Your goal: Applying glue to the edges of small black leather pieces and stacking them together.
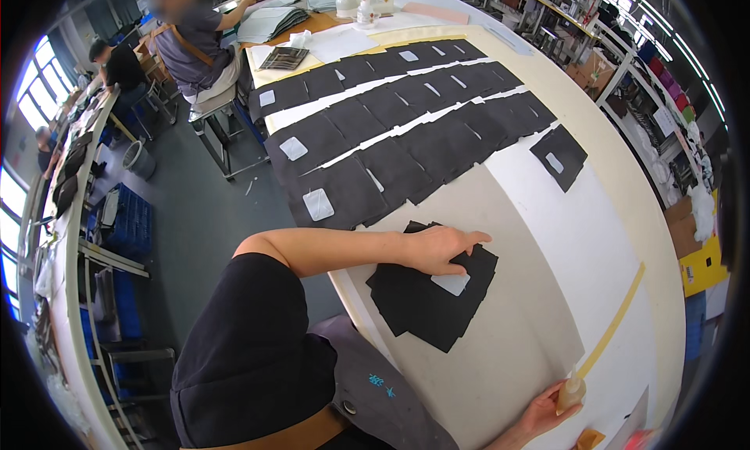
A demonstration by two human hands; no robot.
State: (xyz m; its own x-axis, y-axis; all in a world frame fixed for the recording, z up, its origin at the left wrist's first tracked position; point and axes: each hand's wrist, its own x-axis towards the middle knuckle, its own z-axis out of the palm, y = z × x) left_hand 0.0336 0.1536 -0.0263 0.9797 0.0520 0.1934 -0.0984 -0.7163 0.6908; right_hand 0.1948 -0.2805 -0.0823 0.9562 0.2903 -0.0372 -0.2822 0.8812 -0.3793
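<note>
My left hand (439, 249) reaches across a loose pile of black fabric pieces (433, 315), its fingers spread over the top piece beside a pale rounded-square patch (451, 283). Whether the fingers pinch any fabric cannot be told. At the lower right, my right hand (554, 404) is closed around a small translucent squeeze bottle (571, 394) with amber contents and its narrow tip upward. Three overlapping rows of black pieces (404, 169) lie farther back, several showing pale patches or strips. One separate black piece (559, 157) with a pale patch lies to their right.
Yellow tape (612, 327) runs along the white table surface (586, 239) at right. White bottles (347, 2) and stacked sheets (272, 22) stand at the back. A seated co-worker (190, 45) is beyond the table's left edge. An orange-brown object (589, 439) lies near my right hand.
</note>
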